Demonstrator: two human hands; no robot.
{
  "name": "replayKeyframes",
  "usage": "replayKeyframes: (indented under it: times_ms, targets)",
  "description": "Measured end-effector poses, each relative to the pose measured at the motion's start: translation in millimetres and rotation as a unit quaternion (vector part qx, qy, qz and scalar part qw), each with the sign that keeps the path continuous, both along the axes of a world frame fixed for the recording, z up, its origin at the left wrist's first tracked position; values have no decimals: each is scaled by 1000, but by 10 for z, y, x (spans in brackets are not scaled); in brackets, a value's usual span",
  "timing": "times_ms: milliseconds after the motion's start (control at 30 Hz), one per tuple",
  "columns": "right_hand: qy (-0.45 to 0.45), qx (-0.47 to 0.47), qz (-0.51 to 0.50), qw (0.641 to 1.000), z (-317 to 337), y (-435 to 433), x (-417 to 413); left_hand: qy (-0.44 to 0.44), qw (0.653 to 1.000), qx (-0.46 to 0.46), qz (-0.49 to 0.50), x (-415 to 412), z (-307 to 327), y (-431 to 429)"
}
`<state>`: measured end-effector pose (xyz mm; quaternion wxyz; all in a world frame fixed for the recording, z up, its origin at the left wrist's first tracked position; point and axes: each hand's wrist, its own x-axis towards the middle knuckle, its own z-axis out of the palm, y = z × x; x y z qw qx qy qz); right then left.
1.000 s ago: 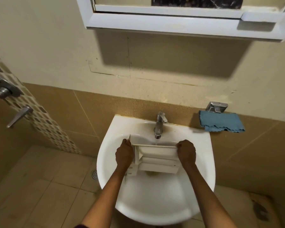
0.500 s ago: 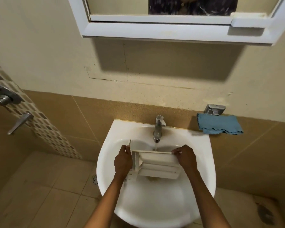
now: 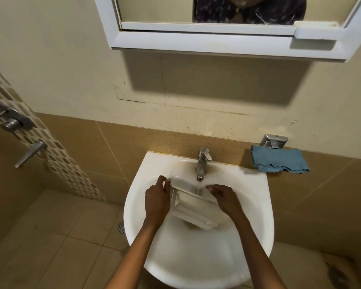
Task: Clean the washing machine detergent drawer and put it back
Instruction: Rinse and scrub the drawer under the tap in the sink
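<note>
Drawer position: the detergent drawer (image 3: 196, 207) is held in the sink (image 3: 256, 190), tilted, with its open compartments facing up and its far edge right under the tap (image 3: 203, 163).
Reason for the tilt: judging from the slope, water landing at the high end can run through the compartments and drain out at the low end into the basin.
Water: a thin stream (image 3: 199, 187) falls from the spout onto the drawer's far rim.
Left hand: the left hand (image 3: 157, 198) grips the front panel at the drawer's left end, fingers wrapped over its edge, and takes the weight there.
Right hand: the right hand (image 3: 224, 198) lies on the drawer's right end with its fingers (image 3: 211, 187) reaching towards the stream; motion blur hides whether they curl round the wall or only press on it.
Blue cloth: a blue cloth (image 3: 279, 161) hangs from a metal holder (image 3: 273, 141) on the wall just right of the sink, within easy reach, probably for drying.
Task stage: rinsing, by my reading; wiping and refitting are not yet done.
Writing: no brand, label or lettering can be read on the drawer, the tap or the mirror cabinet (image 3: 217, 41) above.
</note>
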<state>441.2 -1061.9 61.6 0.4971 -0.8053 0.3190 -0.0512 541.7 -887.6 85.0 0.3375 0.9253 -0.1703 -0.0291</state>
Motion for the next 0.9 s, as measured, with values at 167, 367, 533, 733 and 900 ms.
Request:
replayKeyframes:
  times_ms: [167, 367, 533, 733, 900]
  targets:
    - [-56, 290, 8, 955, 497, 530, 321, -40, 998, 34, -43, -51, 352, -191]
    - [-117, 342, -76, 929, 690, 554, 554, 60, 989, 17, -137, 28, 603, -237]
    - [-148, 323, -143, 924, 607, 510, 590, 166, 964, 24, -208, 70, 784, -110]
    - [-142, 411, -154, 887, 573, 397, 555, 36, 999, 32, 25, 489, 778, 247]
    - [-126, 447, -157, 872, 575, 303, 651, 297, 949, -79, 64, 530, 569, 459]
